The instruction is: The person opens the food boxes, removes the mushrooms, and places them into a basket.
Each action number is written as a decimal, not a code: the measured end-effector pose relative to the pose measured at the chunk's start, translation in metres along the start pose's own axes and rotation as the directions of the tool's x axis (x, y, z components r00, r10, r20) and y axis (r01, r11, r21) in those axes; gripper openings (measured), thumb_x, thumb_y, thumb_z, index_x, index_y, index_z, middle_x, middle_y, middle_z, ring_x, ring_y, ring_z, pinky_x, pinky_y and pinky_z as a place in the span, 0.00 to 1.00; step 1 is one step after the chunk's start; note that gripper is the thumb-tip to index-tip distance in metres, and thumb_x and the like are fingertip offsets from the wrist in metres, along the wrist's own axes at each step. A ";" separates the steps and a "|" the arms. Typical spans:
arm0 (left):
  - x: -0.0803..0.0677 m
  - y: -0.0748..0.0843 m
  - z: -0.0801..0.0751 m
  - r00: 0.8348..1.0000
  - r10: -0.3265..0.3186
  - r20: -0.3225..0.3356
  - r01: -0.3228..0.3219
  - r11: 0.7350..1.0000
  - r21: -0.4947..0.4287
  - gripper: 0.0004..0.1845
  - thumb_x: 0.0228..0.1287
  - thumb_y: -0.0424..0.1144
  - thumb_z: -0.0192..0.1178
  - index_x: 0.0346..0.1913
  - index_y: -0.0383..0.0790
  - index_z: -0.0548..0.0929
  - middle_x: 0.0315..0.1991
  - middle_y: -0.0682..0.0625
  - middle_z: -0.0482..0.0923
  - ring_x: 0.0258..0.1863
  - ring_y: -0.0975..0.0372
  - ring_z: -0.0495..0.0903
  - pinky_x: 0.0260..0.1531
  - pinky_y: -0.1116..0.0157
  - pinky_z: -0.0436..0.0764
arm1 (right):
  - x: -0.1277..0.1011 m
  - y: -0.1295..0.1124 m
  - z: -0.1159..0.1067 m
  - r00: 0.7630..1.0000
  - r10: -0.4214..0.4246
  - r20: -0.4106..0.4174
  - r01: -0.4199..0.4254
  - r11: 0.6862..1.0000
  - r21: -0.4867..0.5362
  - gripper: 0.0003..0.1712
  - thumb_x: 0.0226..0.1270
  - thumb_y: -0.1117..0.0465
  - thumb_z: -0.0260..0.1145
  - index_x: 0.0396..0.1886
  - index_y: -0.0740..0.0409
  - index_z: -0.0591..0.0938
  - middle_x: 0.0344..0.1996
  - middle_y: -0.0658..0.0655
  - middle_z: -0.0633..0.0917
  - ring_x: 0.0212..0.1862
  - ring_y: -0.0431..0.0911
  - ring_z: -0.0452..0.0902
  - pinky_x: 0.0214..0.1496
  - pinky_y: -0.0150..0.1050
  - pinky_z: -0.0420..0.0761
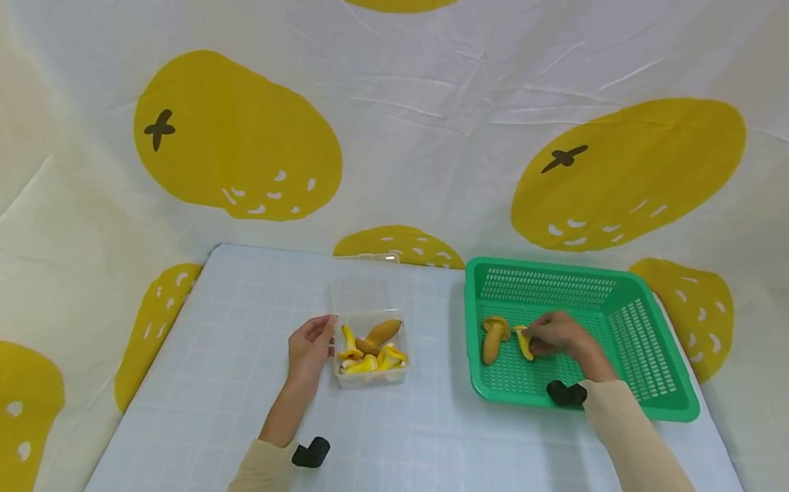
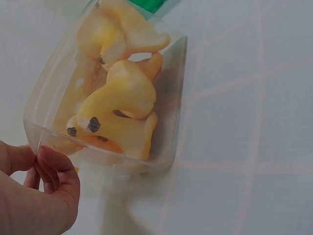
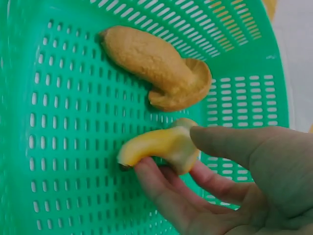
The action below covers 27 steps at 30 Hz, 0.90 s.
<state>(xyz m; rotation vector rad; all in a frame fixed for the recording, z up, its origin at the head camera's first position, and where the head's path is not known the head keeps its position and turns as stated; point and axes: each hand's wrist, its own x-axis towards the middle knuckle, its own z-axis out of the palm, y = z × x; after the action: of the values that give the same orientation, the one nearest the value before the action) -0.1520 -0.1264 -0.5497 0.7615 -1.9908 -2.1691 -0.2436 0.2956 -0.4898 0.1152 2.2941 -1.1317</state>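
A yellow mushroom (image 3: 159, 145) is pinched between the thumb and fingers of my right hand (image 1: 565, 337), inside the green basket (image 1: 495, 390). Beside it in the basket lies a larger brown mushroom (image 3: 146, 58), its cap toward the basket wall in the right wrist view. My left hand (image 1: 309, 345) pinches the left edge of a clear plastic box (image 1: 371, 382) between thumb and fingertips. Inside that box are several yellow mushrooms (image 2: 122, 93) with dark stem ends, plus a brown mushroom (image 1: 383, 331) at the back.
The box's clear lid (image 1: 361, 287) stands hinged open at its far side. Box and basket rest apart on a table with a pale checked cloth (image 1: 410, 458). Behind the table hangs a white curtain (image 1: 428, 167) with big yellow fruit prints.
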 end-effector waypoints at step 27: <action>-0.001 0.000 0.001 1.000 0.010 -0.005 -0.010 1.000 0.006 0.18 0.76 0.44 0.61 0.56 0.33 0.83 0.49 0.37 0.81 0.38 0.56 0.75 0.29 0.74 0.78 | -0.028 -0.030 0.028 0.923 -0.353 -0.155 0.338 0.934 -0.117 0.18 0.79 0.58 0.60 0.52 0.73 0.81 0.48 0.72 0.83 0.45 0.65 0.83 0.50 0.56 0.82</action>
<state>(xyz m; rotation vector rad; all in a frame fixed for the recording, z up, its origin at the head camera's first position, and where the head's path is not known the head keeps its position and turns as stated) -0.1517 -0.1256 -0.5495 0.7555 -1.9960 -2.1548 -0.2173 0.2600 -0.4676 -0.2459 2.5870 -1.2290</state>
